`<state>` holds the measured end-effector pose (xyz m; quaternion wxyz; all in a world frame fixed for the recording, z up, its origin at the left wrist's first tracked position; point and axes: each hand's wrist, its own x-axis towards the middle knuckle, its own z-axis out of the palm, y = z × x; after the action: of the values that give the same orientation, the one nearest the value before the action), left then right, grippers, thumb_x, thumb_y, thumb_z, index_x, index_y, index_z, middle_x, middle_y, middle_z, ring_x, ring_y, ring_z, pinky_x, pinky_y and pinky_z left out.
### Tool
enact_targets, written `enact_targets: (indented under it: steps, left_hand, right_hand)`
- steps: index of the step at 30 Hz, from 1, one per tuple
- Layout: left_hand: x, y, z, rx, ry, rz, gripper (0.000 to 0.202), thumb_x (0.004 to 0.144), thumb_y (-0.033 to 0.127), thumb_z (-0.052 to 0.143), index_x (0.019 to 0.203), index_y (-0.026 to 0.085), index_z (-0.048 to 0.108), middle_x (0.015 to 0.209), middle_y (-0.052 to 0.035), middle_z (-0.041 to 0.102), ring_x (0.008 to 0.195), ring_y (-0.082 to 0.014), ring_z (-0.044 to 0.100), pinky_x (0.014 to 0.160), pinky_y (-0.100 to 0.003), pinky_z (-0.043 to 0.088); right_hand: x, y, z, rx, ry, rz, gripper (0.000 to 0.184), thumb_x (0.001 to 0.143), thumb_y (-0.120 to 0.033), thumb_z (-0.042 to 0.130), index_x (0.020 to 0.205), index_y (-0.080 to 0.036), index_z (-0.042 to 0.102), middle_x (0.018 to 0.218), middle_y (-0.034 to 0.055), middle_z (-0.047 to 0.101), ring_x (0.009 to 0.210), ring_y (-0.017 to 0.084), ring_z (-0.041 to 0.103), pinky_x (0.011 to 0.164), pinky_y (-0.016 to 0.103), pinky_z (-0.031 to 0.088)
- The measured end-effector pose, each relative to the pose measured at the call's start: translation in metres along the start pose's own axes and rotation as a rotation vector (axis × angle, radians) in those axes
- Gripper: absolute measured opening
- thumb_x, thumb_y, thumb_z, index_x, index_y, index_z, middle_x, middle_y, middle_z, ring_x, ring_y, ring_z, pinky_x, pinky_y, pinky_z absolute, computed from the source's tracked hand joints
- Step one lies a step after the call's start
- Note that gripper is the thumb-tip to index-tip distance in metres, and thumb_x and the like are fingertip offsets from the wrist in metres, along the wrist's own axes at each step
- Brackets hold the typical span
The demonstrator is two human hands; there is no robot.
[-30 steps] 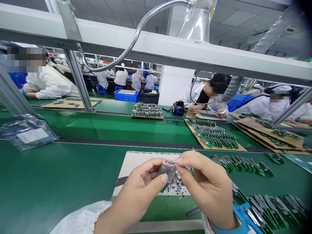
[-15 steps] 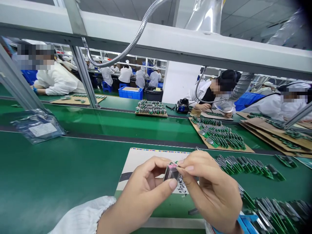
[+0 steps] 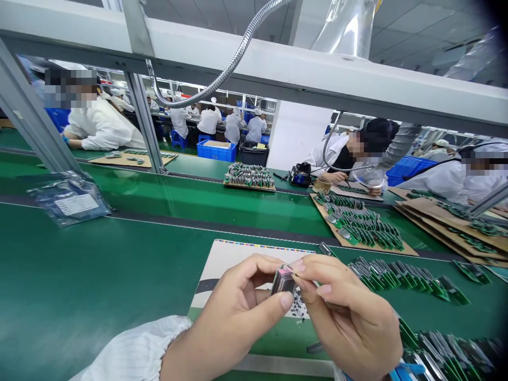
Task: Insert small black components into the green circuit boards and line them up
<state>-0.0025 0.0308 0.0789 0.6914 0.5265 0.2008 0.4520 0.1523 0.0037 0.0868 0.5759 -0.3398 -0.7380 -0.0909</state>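
Note:
Both hands meet over a white card (image 3: 234, 259) lying on the green bench. My left hand (image 3: 234, 323) pinches a small metal-cased module (image 3: 282, 281) with a pink top between thumb and forefinger. My right hand (image 3: 349, 317) has its fingertips closed on the module's upper right edge, where a bit of green board shows. A heap of tiny dark parts (image 3: 297, 309) lies on the card just below the module.
Rows of green circuit boards (image 3: 397, 272) lie to my right, more on cardboard sheets (image 3: 357, 225) past the belt (image 3: 190, 198). A plastic bag (image 3: 69, 201) sits at left. Several people in white coats work across the line. A flexible metal hose (image 3: 222, 71) hangs overhead.
The module has turned from showing its flat clear face to standing edge-on. Both hands have drifted slightly right and down in the picture as my head shifted.

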Motion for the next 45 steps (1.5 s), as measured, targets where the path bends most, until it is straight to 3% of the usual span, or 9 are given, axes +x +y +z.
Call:
enact_targets:
  steps: [5,11,18,25,29,38,45]
  left_hand:
    - [-0.001,0.0,0.001,0.022,0.012,0.024,0.009,0.08,0.017,0.075,0.088,0.02,0.072,0.089,-0.0029,0.067,0.085,-0.0154,0.061,0.076,-0.023,0.051]
    - [-0.002,-0.001,0.0,0.084,0.009,0.021,0.008,0.082,0.016,0.072,0.089,0.021,0.071,0.091,-0.0027,0.066,0.085,-0.0152,0.062,0.076,-0.023,0.053]
    - [-0.001,-0.005,-0.002,0.086,0.007,0.043,0.011,0.082,0.016,0.073,0.091,0.022,0.072,0.096,-0.0038,0.068,0.09,-0.0169,0.063,0.078,-0.023,0.053]
    - [-0.001,-0.005,-0.003,0.083,-0.001,0.069,0.012,0.082,0.014,0.072,0.09,0.024,0.072,0.093,-0.0017,0.066,0.087,-0.0148,0.062,0.078,-0.021,0.053]
    - [-0.001,-0.004,-0.002,0.132,0.009,0.071,0.012,0.083,0.014,0.072,0.091,0.023,0.073,0.094,-0.0024,0.066,0.088,-0.0156,0.062,0.078,-0.023,0.054]
    - [0.001,-0.007,-0.003,0.106,0.002,0.091,0.008,0.083,0.016,0.072,0.088,0.023,0.071,0.093,-0.0016,0.066,0.087,-0.0152,0.062,0.076,-0.022,0.054]
    - [0.001,-0.008,-0.006,0.283,-0.018,0.148,0.011,0.085,0.016,0.067,0.095,0.022,0.069,0.096,-0.0019,0.066,0.089,-0.0146,0.064,0.077,-0.022,0.055]
  right_hand:
    - [0.0,0.001,0.0,0.019,-0.026,-0.022,0.034,0.075,0.009,0.051,0.079,-0.025,0.045,0.076,-0.001,0.073,0.076,0.015,0.07,0.069,0.027,0.061]
    - [-0.002,0.002,0.005,0.125,0.045,0.074,0.034,0.078,0.007,0.055,0.079,-0.026,0.046,0.072,-0.0031,0.07,0.075,0.015,0.069,0.067,0.027,0.059]
    - [-0.012,0.006,0.011,0.291,0.113,0.148,0.036,0.08,0.007,0.058,0.09,-0.027,0.05,0.082,-0.003,0.071,0.082,0.015,0.069,0.078,0.031,0.059]
    - [-0.01,0.005,0.011,0.242,0.092,0.137,0.03,0.086,0.002,0.058,0.082,-0.026,0.049,0.078,-0.003,0.071,0.081,0.015,0.069,0.075,0.031,0.058]
    - [-0.01,0.003,0.012,0.314,0.119,0.16,0.025,0.09,-0.002,0.058,0.09,-0.027,0.051,0.078,-0.0023,0.07,0.082,0.016,0.069,0.074,0.032,0.06]
    - [-0.01,-0.001,0.013,0.465,0.133,0.283,0.017,0.094,-0.014,0.062,0.103,-0.027,0.056,0.09,-0.0017,0.07,0.094,0.012,0.068,0.081,0.024,0.06]
    - [-0.009,-0.001,0.015,0.504,0.142,0.297,0.019,0.094,-0.011,0.062,0.102,-0.027,0.055,0.088,-0.0033,0.068,0.091,0.01,0.068,0.079,0.021,0.059]
